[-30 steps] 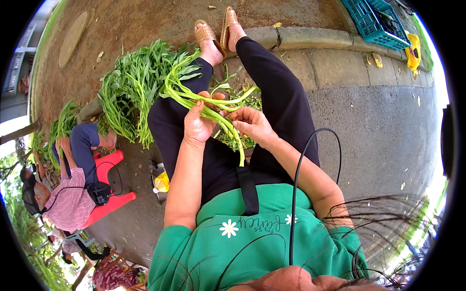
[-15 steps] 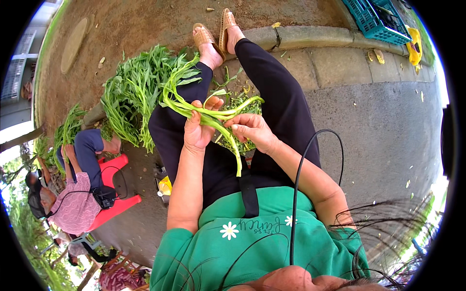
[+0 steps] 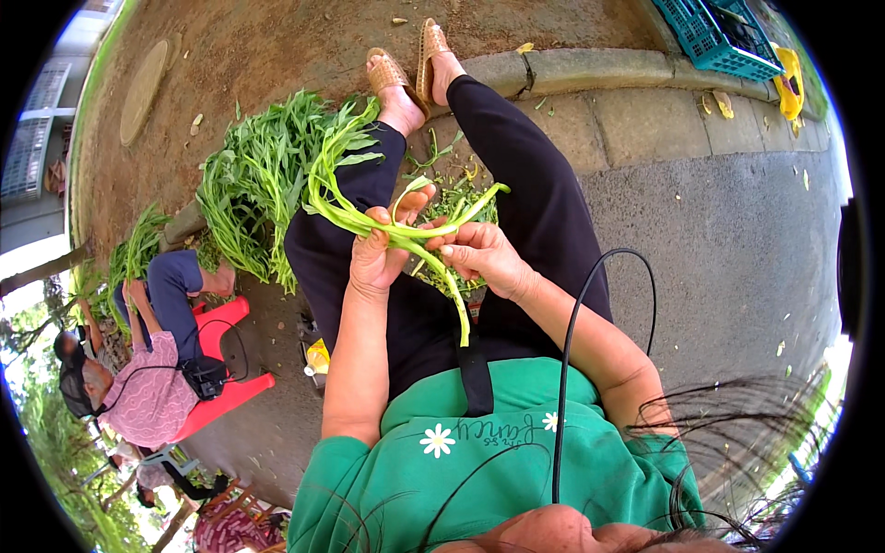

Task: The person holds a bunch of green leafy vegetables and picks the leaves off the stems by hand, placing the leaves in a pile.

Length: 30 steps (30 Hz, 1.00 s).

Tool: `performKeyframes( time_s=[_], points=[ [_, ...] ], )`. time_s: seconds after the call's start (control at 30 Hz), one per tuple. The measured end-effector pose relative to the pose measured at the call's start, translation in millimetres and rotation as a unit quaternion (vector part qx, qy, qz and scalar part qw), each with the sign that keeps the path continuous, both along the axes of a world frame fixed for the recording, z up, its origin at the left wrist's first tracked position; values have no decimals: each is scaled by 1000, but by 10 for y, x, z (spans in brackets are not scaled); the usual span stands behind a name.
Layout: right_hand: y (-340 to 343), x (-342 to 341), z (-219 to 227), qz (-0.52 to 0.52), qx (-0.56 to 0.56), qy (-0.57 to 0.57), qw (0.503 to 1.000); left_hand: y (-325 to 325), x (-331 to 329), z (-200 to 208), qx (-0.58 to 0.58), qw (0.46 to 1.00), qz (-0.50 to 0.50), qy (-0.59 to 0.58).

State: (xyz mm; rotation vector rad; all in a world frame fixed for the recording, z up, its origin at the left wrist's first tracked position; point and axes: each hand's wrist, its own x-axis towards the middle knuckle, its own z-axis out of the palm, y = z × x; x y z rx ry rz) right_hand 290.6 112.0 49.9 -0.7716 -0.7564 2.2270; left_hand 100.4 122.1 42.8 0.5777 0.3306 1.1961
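Over my lap I have a few stems of a leafy green vegetable that looks like water spinach, pale green and forked, with leaves at the far left. My left hand is closed round them, thumb on top and some fingertips raised behind. Close to its right, my right hand pinches at the stems with thumb and forefinger. One thick stem end points to the right past it; another hangs down toward my waist. What exactly lies between the right fingertips is partly hidden.
A large heap of the same greens lies left of my legs. Trimmed bits cover the ground between my knees. A yellow-labelled bottle stands by my left thigh. A person on a red stool sits at left. A teal crate is far right.
My right fingers have shifted slightly along the stems. The hanging stem end has swung a little right and lower, and my left fingers have moved slightly.
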Motion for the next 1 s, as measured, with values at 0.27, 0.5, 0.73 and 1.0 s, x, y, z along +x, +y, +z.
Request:
performKeyframes(
  time_s=[0.27, 0.5, 0.73, 1.0],
  points=[
    [-8, -25, 42, 1, 1, -15, 1000, -10, 18, 12, 19, 1000, -22, -8],
    [-15, -39, -14, 11, -6, -8, 1000, 7, 32, 13, 26, 999, -28, -1],
    [-13, -54, 22, 3, -26, 9, 1000, 12, 16, 7, 23, 999, -30, 16],
    [-21, -67, 4, -16, -32, 12, 999, 5, 34, -22, 26, 999, -31, 18]
  ],
)
